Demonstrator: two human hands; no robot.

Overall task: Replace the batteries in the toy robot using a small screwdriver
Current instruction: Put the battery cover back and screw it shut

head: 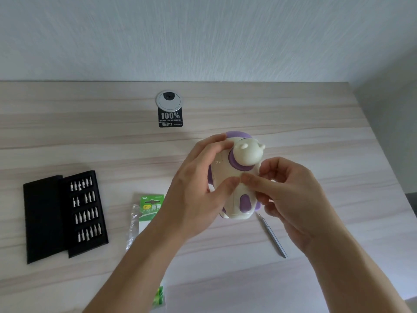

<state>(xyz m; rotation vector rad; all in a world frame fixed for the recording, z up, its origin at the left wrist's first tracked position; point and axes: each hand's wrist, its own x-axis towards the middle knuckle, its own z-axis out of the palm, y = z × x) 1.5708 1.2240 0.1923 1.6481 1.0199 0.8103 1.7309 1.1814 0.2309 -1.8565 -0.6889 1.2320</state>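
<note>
Gripping toy robot [246,154], left hand [200,190] curled round its side, right hand [291,199] pinching its front

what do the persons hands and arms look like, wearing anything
Both are bare. The left hand and right hand show no gloves or rings, and there is no watch or band at either wrist. The left forearm and right forearm are uncovered, with no sleeve in view.

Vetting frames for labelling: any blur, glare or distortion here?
Head view: fingertips of the right hand blur against the white-and-purple plastic toy robot, whose pale shell nearly washes out; the textured white wall smears toward the corners; the slim grey metal screwdriver looks fairly crisp.
</note>
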